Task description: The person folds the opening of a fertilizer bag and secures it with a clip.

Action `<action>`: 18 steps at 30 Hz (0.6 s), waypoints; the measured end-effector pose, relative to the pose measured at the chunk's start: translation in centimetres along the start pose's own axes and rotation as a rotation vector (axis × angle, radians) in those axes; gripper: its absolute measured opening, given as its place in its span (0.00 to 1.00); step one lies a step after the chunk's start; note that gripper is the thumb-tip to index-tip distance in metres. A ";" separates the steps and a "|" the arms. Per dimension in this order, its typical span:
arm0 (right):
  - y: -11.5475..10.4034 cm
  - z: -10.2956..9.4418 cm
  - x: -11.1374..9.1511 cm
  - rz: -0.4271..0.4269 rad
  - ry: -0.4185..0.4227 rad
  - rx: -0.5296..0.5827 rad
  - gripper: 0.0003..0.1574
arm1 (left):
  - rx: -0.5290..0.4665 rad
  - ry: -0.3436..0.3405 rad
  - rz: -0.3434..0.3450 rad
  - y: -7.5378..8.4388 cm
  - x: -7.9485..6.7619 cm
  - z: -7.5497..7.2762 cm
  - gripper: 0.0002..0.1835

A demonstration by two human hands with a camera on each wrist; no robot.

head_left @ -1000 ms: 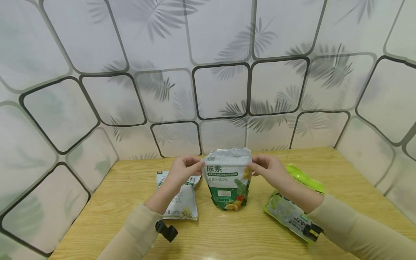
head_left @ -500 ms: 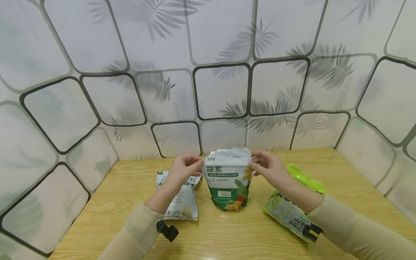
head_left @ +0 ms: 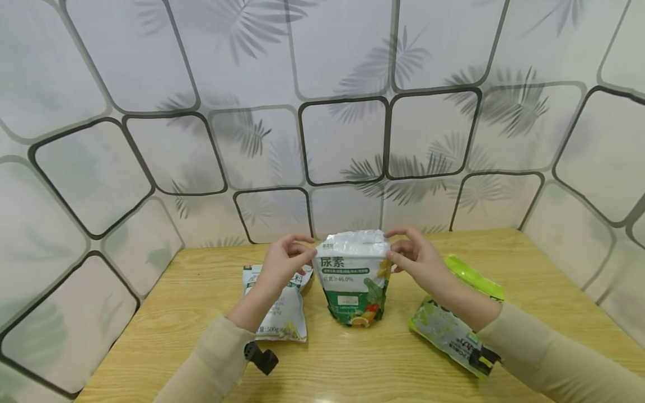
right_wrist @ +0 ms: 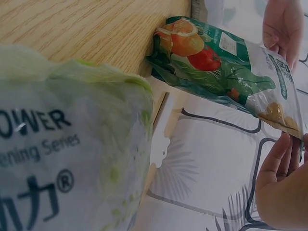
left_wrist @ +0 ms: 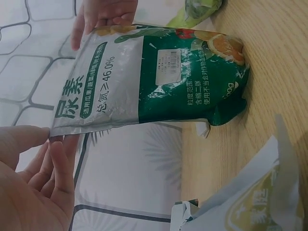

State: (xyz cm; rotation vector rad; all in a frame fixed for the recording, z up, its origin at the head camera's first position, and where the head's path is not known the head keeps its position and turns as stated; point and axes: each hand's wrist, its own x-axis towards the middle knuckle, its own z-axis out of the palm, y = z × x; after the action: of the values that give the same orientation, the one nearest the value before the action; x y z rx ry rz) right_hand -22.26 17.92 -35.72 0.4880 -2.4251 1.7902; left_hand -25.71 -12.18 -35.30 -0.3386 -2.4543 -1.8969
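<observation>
A white and green fertilizer bag (head_left: 351, 280), printed with fruit and vegetables, stands upright in the middle of the table. My left hand (head_left: 284, 260) pinches its upper left corner between thumb and fingers. On the opposite side my right hand (head_left: 414, 253) pinches the upper right edge, index finger lifted above the bag's top. The left wrist view has the bag (left_wrist: 166, 72) sideways, with the left thumb on its front face. In the right wrist view its printed tomato (right_wrist: 205, 59) faces the camera, and the right fingers hold the near top corner.
Left of the middle lies a white 500g bag (head_left: 282, 313), partly behind my left forearm. A lime-green and grey bag (head_left: 448, 330) lies aslant under my right forearm. A patterned cloth (head_left: 342, 140) hangs behind the wooden table (head_left: 342, 369).
Both index fingers have lifted off the bag's sides, and the bag's top strip has tipped slightly back. The bag's body and both arms have stayed nearly still.
</observation>
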 end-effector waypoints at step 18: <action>0.0 0.1 0.1 0.033 -0.001 -0.032 0.19 | 0.021 -0.024 0.005 0.0 0.0 -0.2 0.08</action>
State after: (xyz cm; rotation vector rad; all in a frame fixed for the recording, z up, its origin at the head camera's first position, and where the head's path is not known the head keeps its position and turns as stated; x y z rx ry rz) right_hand -22.36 17.78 -35.71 0.4488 -2.4729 1.7605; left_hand -25.69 -12.39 -35.25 -0.3681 -2.4842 -1.8751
